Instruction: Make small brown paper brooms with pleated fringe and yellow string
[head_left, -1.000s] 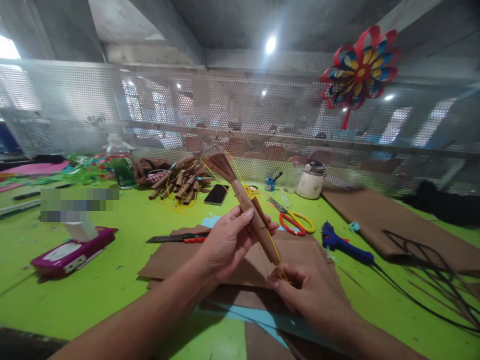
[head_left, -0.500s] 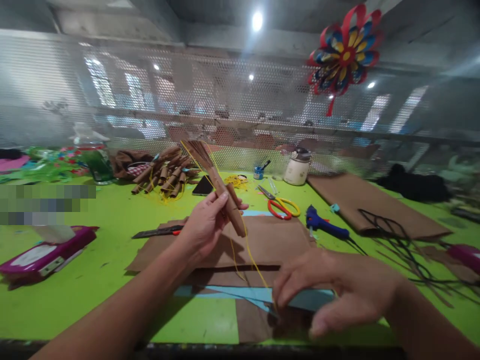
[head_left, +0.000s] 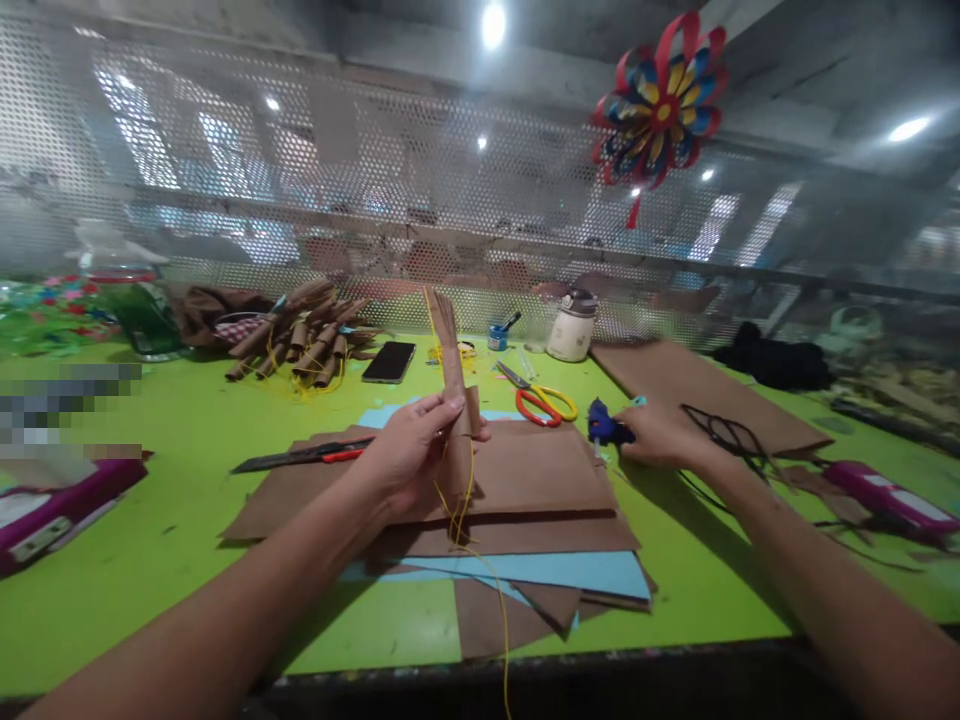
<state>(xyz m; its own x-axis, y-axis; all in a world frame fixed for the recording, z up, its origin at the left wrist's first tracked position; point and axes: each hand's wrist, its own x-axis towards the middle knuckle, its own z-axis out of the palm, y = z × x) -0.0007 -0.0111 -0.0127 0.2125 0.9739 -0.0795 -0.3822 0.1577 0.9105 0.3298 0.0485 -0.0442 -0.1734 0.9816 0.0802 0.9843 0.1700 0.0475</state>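
Note:
My left hand (head_left: 420,435) is closed around a rolled brown paper bundle (head_left: 451,362), its fringed end pointing up. Yellow string (head_left: 501,590) trails from the bundle down past the table's front edge. Off to the right, my right hand (head_left: 660,435) has its fingers wrapped on the handle of a blue glue gun (head_left: 606,424), which lies on the green table. Brown paper sheets (head_left: 540,470) and light blue paper (head_left: 585,570) are stacked beneath my left hand. Red-and-yellow-handled scissors (head_left: 544,402) rest just left of the glue gun.
A box cutter (head_left: 300,456) lies left of the paper stack. Farther back are a black phone (head_left: 388,362), a pile of similar paper rolls (head_left: 315,340), a blue jar (head_left: 497,337) and a white bottle (head_left: 571,328). A black cord (head_left: 724,430) tangles at right, near a purple power strip (head_left: 889,497).
My right hand has left the string near the front and moved right and away onto the glue gun. The paper bundle has turned more upright in my left hand. The view has shifted right.

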